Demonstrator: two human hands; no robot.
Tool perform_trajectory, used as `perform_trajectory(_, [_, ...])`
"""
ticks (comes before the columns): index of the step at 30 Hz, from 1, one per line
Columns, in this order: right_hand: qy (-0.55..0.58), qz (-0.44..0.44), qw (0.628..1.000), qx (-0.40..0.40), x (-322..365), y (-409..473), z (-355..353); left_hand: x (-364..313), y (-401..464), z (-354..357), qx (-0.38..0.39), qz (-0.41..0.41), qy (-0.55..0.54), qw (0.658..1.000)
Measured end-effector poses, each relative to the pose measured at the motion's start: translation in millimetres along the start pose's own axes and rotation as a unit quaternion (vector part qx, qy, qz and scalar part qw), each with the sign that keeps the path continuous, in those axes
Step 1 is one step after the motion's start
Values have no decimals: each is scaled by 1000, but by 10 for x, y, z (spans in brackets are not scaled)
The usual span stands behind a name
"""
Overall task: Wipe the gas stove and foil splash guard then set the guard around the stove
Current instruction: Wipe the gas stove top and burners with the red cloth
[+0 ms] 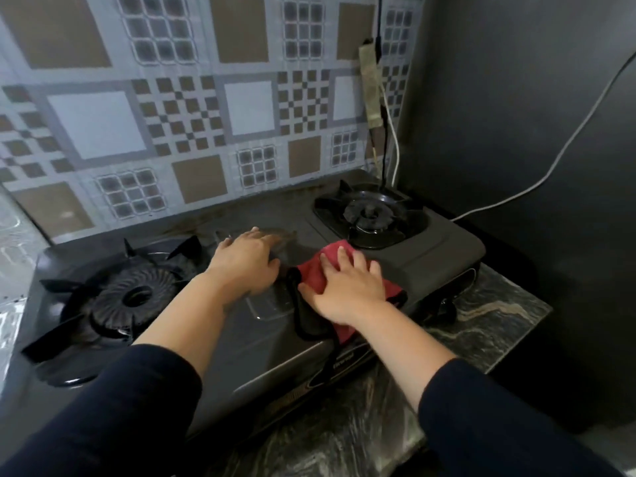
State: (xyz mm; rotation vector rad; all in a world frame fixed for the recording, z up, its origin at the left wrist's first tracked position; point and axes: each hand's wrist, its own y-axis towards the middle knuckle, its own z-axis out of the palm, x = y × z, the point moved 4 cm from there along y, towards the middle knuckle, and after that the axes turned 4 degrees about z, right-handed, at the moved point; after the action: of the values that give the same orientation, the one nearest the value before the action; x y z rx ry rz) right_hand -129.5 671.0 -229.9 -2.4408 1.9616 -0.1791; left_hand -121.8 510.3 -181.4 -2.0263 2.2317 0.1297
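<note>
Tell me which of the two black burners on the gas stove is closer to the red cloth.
The right rear burner, just beyond the red cloth; the left front burner lies past the left hand.

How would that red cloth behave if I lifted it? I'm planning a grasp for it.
The red cloth would probably drape limply: it lies crumpled under the right hand, one edge hanging over the stove front. It looks thin, so likely light.

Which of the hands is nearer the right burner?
Right. The right hand, pressing the red cloth, lies just below the right burner; the left hand rests farther left, mid-stove.
</note>
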Motion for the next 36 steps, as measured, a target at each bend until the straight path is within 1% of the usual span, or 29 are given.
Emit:
perform_trajectory(2, [-17,-80,997,-8,-109,19,-24,98,10,-40,1,-3,-1,1000])
perform_trajectory(4, [4,-111,994,1,-92,77,41,171,59,-51,-1,-7,-5,1000])
perform_trajectory(8, [28,-99,995,6,244,537,100,308,240,-4,13,-21,-11,1000])
perform_trajectory(13, [25,-95,995,17,501,1241,77,557,525,-90,2,-49,-4,999])
perform_trajectory(17, [32,-68,997,11,669,1686,32,754,752,-105,-10,-72,-2,997])
perform_trajectory(22, [64,20,998,-2,827,2133,13,858,960,-128,-15,-90,6,996])
perform_trajectory(24, [79,32,996,30,815,2239,-37,848,1022,-139,-16,-82,7,997])
perform_trajectory(26, [115,15,990,86,762,2301,-59,871,1113,-167,-17,-74,1,997])
perform_trajectory(27, [107,-2,989,99,740,2294,-51,888,1160,-173,-16,-72,-3,997])
perform_trajectory(29, [65,-21,995,74,728,2283,2,909,1237,-174,-17,-74,-2,997])
perform_trajectory(31, [57,-9,998,35,720,2385,33,911,1295,-146,-13,-80,2,997])
perform_trajectory(34, [69,36,997,23,694,2689,0,931,1361,-71,-2,-82,14,997])
perform_trajectory(36, [86,96,992,14,654,2857,-23,934,1400,-21,9,-75,17,997])
